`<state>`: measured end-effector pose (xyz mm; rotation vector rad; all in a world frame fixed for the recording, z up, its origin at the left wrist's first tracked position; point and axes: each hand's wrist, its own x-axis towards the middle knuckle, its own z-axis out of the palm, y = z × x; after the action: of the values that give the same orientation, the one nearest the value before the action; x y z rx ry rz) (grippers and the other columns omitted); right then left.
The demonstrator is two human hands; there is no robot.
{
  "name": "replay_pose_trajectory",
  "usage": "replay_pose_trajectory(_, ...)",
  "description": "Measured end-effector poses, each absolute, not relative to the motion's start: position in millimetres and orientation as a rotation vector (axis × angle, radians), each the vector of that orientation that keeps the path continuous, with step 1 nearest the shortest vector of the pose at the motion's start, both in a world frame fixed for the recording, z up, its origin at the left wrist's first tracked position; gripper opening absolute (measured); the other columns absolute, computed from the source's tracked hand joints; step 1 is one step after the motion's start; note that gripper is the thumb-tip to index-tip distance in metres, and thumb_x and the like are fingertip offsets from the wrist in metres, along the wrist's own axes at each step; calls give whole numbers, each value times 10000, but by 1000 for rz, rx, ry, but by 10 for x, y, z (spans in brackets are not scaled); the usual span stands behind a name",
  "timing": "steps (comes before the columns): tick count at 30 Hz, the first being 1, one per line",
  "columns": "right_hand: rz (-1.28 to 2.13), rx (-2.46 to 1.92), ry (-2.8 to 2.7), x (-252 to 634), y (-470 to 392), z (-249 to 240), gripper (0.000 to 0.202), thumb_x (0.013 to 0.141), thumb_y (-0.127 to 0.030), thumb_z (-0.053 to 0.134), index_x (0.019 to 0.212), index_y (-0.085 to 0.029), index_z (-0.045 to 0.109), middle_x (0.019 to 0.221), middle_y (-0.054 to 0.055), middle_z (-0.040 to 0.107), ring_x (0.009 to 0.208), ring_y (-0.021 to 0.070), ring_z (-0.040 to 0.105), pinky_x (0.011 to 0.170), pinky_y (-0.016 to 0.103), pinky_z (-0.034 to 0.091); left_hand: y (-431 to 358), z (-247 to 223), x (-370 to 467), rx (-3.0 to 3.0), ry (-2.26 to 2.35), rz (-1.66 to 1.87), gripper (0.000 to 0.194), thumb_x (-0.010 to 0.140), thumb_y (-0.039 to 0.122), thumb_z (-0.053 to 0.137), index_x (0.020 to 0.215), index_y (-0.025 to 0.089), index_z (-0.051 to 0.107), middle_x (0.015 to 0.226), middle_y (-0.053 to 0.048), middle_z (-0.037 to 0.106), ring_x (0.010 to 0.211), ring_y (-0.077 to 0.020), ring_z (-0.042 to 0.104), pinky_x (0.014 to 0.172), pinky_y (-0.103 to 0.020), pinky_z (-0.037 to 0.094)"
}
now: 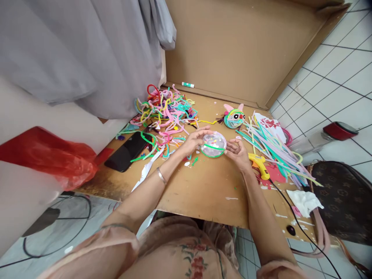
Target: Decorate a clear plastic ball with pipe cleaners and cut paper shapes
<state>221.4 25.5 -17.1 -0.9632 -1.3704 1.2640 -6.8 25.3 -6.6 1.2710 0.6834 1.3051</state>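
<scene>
Both hands hold a see-through plastic ball just above the table. A green pipe cleaner runs across its front, and another green line follows its lower edge. My left hand grips the ball's left side with bent fingers. On the opposite side, the fingers of my right hand press against the edge. Behind the ball stands a finished-looking small figure wound in coloured pipe cleaners, with pink ears, eyes and a red nose. A yellow hot glue gun lies right of my right hand.
A tangled heap of pipe cleaners covers the back left, near a black phone. Straight pipe cleaners lie at the right, by a brown handbag. A glue stick sits against the cardboard panel.
</scene>
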Motion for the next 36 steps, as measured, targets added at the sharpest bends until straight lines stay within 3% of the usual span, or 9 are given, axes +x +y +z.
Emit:
replay_pose_trajectory(11, 1269, -981, -1377, 2260, 242, -178, 573, 548, -386, 876, 950, -284, 481, 997, 11, 717, 943, 184, 692, 932, 372, 538, 180, 32, -139, 1544, 791, 1135, 525, 694, 187, 573, 1199, 256, 695, 1438, -36, 534, 1398, -288, 384, 1162, -454, 284)
replay_pose_trajectory(18, 1261, -1014, -1372, 2247, 232, -168, 573, 525, -406, 874, 921, -281, 479, 987, 19, 717, 948, 196, 682, 930, 385, 528, 177, -7, -105, 1580, 772, 1159, 483, 749, 282, 664, 1231, 262, 674, 1450, -62, 515, 1411, -289, 372, 1172, -463, 258)
replay_pose_trajectory(23, 1276, -1013, -1368, 2243, 228, -179, 594, 513, -419, 876, 914, -277, 461, 973, 16, 713, 930, 190, 680, 916, 380, 522, 170, -14, -66, 1565, 819, 1174, 556, 700, 330, 754, 1236, 217, 663, 1452, -104, 500, 1402, -289, 385, 1176, -427, 248)
replay_pose_trajectory(28, 1282, -1005, -1342, 2234, 232, -192, 586, 509, -409, 876, 898, -272, 460, 964, 13, 709, 916, 185, 680, 900, 373, 522, 167, -28, 3, 1502, 841, 1206, 613, 639, 316, 782, 1215, 169, 629, 1393, -124, 540, 1299, -283, 488, 1128, -411, 330)
replay_pose_trajectory(36, 1307, -985, -1309, 2229, 227, -201, 576, 492, -398, 878, 876, -264, 470, 950, 2, 704, 886, 166, 681, 878, 345, 533, 155, -81, 71, 1573, 967, 1207, 646, 617, 317, 784, 1201, 180, 543, 1307, -99, 561, 1207, -259, 533, 1070, -376, 381)
